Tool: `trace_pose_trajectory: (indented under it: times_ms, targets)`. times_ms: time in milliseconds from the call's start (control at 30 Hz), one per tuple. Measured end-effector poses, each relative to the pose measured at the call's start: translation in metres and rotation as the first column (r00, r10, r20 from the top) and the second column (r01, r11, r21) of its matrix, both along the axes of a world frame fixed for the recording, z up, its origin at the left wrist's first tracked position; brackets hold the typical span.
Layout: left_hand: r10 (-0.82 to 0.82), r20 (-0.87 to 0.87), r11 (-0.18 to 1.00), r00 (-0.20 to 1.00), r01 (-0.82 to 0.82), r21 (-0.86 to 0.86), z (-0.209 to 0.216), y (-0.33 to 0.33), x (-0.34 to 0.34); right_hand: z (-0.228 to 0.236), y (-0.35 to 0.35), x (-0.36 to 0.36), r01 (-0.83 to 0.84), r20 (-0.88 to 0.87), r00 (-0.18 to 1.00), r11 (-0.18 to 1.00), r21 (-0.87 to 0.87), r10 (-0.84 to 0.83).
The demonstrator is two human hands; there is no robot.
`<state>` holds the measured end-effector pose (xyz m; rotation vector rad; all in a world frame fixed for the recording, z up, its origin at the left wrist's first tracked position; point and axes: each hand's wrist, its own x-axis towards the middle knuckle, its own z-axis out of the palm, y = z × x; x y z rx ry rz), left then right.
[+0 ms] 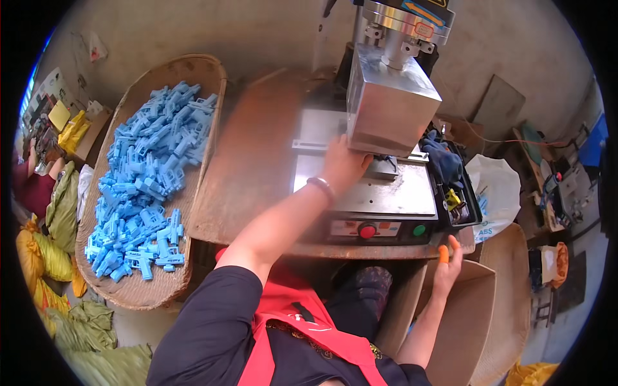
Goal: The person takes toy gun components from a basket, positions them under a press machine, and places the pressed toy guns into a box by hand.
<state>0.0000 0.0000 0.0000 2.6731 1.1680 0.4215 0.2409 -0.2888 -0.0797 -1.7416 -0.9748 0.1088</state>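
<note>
Left hand: extended onto the metal plate of the bench press machine, directly below the square steel block of the press head. The fingers are reached under the block's lower edge, and their tips are hidden there; whether anything is gripped cannot be told. A dark part is seen on the plate just beside the fingers, to their right; contact cannot be told. A bracelet is worn on the wrist.

Right hand: raised at the front right corner of the machine, near the green button. The fingers are loosely spread and nothing is seen held; an orange cover is worn on one fingertip.

Red button: set in the front panel, left of the green one.

Blue plastic parts: heaped in a long woven tray at the left, well apart from both hands.

Black bin: beside the machine at the right, with dark blue cloth in it.

Cardboard box: below the right hand.
</note>
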Motion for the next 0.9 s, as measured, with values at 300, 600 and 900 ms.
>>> trace_pose_trajectory:
  times_ms: [300, 600, 900]
  targets:
    - [-0.114, 0.308, 0.97, 0.945, 0.039, 0.24, -0.042, -0.071, -0.085, -0.05, 0.046, 0.029, -0.105, -0.456, 0.887, 0.994, -0.03, 0.079]
    - [-0.069, 0.534, 0.936, 0.843, -0.13, 0.326, -0.034, -0.018, 0.006, -0.055, 0.061, 0.025, -0.211, -0.386, 0.899, 0.977, 0.031, 0.207]
    - [-0.077, 0.525, 0.997, 0.848, 0.077, 0.022, -0.044, -0.013, -0.055, -0.063, 0.071, 0.036, -0.248, -0.412, 0.889, 0.966, -0.07, 0.198]
